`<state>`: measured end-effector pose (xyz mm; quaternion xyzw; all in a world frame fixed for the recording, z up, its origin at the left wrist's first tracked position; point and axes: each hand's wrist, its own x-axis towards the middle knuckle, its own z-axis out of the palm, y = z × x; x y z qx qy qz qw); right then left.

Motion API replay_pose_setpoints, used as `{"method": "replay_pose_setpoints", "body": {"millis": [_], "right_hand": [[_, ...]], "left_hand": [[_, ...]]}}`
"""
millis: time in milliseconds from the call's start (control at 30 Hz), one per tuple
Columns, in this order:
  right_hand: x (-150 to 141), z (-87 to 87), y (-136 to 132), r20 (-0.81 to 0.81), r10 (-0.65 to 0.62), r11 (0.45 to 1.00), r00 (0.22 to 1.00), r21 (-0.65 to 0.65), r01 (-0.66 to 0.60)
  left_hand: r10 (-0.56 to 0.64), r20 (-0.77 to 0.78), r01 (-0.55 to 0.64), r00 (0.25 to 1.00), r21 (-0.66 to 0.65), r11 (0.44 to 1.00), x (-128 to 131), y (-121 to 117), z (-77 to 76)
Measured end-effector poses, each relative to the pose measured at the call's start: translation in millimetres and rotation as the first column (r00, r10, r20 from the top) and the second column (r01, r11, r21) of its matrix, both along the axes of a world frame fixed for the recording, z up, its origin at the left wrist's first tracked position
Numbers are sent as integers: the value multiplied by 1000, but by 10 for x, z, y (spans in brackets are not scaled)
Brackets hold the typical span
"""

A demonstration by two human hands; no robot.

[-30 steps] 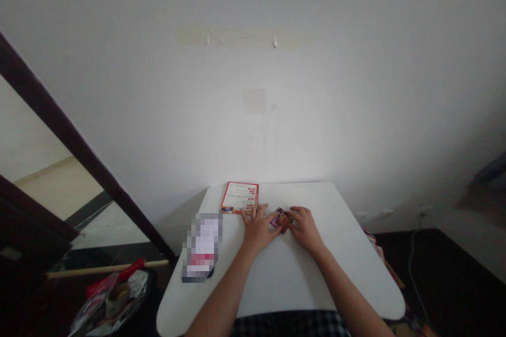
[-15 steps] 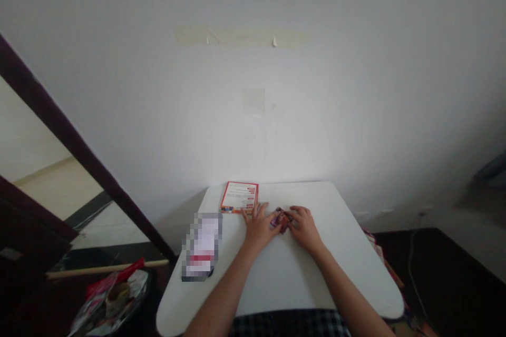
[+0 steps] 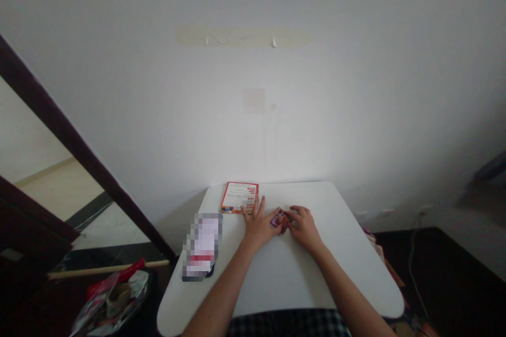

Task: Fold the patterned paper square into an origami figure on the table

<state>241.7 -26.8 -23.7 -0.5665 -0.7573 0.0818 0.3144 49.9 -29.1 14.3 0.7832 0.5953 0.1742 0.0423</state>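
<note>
Small red foil packet [image 3: 279, 218] had narrowed since the earlier view, held just above the white table [image 3: 308, 195]. Curled fingers of the right hand [image 3: 304, 229] pinched it against the spread left hand [image 3: 259, 226].

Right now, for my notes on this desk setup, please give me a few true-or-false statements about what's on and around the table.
The small red and purple packet lies between the left hand and the right hand: true.
The red-bordered card lies right of the right hand: false, it lies just beyond the left hand's fingers.
The white table has rounded near corners: true.
The plastic bag sits on the table: false, it is on the floor, left of the table.
</note>
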Motion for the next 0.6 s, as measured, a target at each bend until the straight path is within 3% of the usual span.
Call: {"method": "replay_pose_setpoints", "body": {"millis": [600], "right_hand": [[-87, 27, -41, 127, -35, 999, 991, -1, 36]], "left_hand": [[9, -58, -10, 998, -27, 1000, -21, 73, -62]]}}
